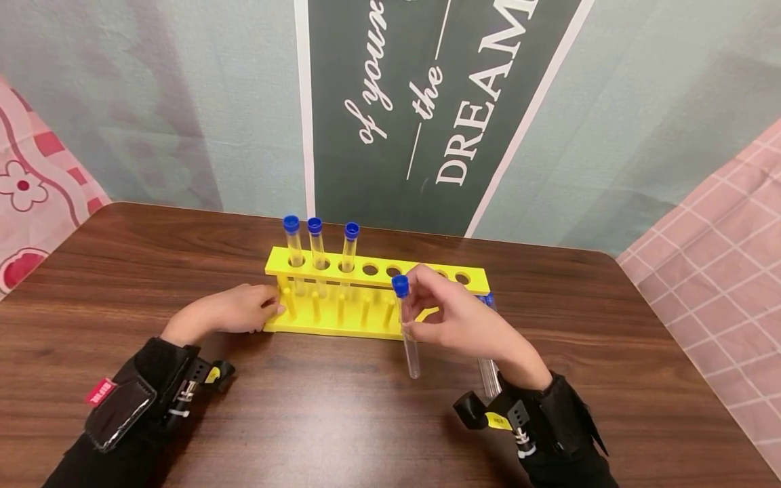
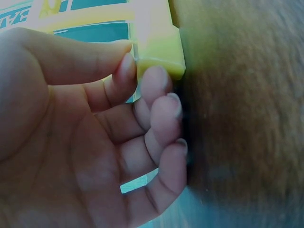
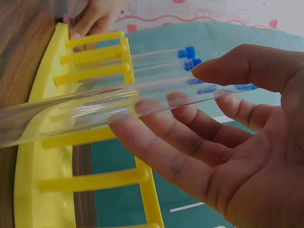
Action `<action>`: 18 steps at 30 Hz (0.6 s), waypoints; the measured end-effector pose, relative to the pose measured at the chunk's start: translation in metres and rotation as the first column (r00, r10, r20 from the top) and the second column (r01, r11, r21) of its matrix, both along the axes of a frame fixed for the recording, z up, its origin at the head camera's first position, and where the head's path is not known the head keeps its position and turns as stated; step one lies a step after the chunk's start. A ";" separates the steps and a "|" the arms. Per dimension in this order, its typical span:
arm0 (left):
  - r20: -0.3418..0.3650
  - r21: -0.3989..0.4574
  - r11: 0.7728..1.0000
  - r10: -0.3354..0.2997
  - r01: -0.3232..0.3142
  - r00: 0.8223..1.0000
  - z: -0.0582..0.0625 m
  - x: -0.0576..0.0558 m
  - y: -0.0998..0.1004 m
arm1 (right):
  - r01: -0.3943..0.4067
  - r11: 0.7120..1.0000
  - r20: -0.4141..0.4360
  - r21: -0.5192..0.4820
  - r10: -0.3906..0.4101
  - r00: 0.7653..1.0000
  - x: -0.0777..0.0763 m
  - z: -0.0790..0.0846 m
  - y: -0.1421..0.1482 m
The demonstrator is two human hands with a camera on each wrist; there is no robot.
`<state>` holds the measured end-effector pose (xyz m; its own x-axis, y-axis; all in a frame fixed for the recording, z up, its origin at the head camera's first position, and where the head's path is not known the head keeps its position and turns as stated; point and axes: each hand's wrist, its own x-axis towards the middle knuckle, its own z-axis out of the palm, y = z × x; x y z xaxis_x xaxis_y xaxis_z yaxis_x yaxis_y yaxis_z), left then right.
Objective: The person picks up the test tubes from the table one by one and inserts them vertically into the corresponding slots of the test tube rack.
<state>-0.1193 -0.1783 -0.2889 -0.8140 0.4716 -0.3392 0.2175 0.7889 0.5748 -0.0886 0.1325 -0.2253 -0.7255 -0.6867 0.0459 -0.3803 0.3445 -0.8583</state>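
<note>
A yellow test tube rack (image 1: pixel 332 325) stands on the table, with three blue-capped test tubes (image 1: pixel 316 244) upright in its left holes. At its left end, my left hand (image 1: pixel 244 308) pinches the rack's edge; the left wrist view shows thumb and fingertips against the yellow end (image 2: pixel 161 52). In front of the rack, my right hand (image 1: pixel 457 315) holds a clear test tube (image 1: pixel 410 346) with a blue cap, slightly tilted, between thumb and fingers. Close up in the right wrist view, that tube (image 3: pixel 71 111) crosses before the rack's pegs.
More clear tubes (image 1: pixel 488 376) with blue caps lie at the rack's right end, partly hidden by my right hand and wrist. Behind the brown wooden table (image 1: pixel 342 420) hangs a cloth (image 1: pixel 244 102) with printed lettering.
</note>
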 end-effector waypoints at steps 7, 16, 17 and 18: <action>0.002 0.000 1.000 -0.005 0.005 1.000 -0.001 0.000 0.000 | -0.049 0.998 -0.015 -0.038 0.049 0.999 0.002 -0.004 -0.006; -0.019 0.007 1.000 -0.011 0.011 1.000 -0.001 0.001 0.001 | -0.118 0.992 -0.050 -0.033 0.117 0.992 0.002 -0.007 -0.006; -0.018 0.007 1.000 -0.009 0.009 1.000 -0.001 0.001 0.000 | -0.132 0.991 -0.050 -0.037 0.130 0.990 0.001 -0.008 -0.006; -0.018 0.006 1.000 -0.008 0.008 1.000 -0.001 0.000 0.000 | -0.144 0.989 -0.049 -0.042 0.142 0.989 0.001 -0.009 -0.006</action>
<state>-0.1188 -0.1780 -0.2897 -0.8160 0.4803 -0.3216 0.2340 0.7833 0.5760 -0.0880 0.1261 -0.2339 -0.6160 -0.7799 0.1105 -0.4625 0.2446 -0.8522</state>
